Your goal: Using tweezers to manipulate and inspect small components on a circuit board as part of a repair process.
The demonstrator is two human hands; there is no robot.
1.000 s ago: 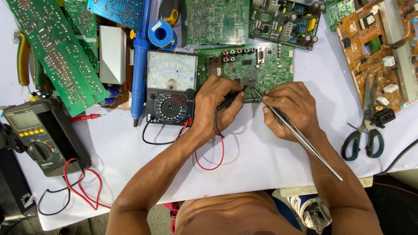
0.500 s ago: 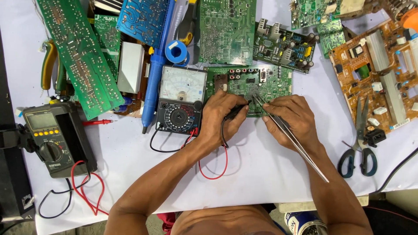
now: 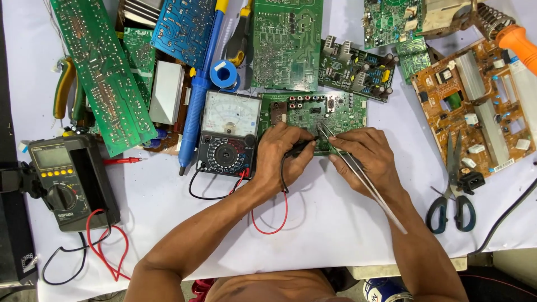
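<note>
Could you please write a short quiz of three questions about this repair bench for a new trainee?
1. True or false: the right hand holds metal tweezers.
2. What does the left hand hold? A. black probe B. scissors C. pliers
3. Which meter lies nearest the left hand?

Key:
1. True.
2. A, the black probe, on the small green circuit board.
3. The analog multimeter, not the digital multimeter.
</note>
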